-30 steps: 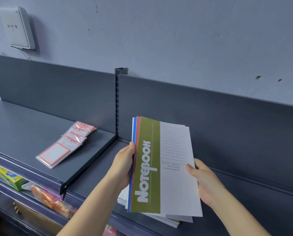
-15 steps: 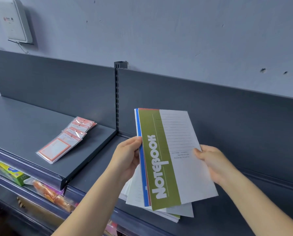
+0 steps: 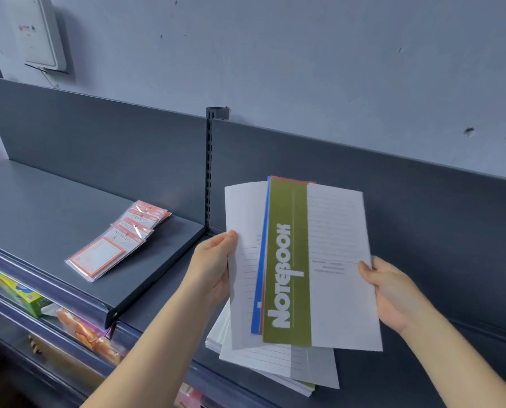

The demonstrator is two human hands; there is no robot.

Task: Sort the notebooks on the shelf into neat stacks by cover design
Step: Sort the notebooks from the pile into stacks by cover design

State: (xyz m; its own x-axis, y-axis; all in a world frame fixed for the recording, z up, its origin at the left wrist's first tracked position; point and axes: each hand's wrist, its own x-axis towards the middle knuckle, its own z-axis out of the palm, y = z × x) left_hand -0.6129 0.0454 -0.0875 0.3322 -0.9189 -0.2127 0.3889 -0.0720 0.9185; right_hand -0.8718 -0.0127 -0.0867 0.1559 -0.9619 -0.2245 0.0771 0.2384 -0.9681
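I hold a fanned bunch of thin notebooks above the dark grey shelf (image 3: 422, 363). On top is a white notebook with an olive-green band reading NOTEBOOK (image 3: 313, 266). Behind it show a blue-edged notebook (image 3: 260, 275), a red edge, and a white ruled cover (image 3: 241, 260) slid out to the left. My left hand (image 3: 213, 266) grips the bunch's left edge, thumb on the white cover. My right hand (image 3: 390, 290) grips the right edge. Under the bunch a loose stack of notebooks (image 3: 278, 366) lies on the shelf.
To the left, a higher shelf board (image 3: 40, 219) carries an overlapping row of plastic-wrapped label packs (image 3: 116, 240) with orange borders. A slotted upright (image 3: 209, 172) divides the two bays. Lower shelves at bottom left hold coloured packets (image 3: 19, 293). A white box (image 3: 38, 30) hangs on the wall.
The bunch has straightened from a tilt to nearly upright, and a white ruled notebook has slid out to the left behind the blue one. Both hands stay on the edges.
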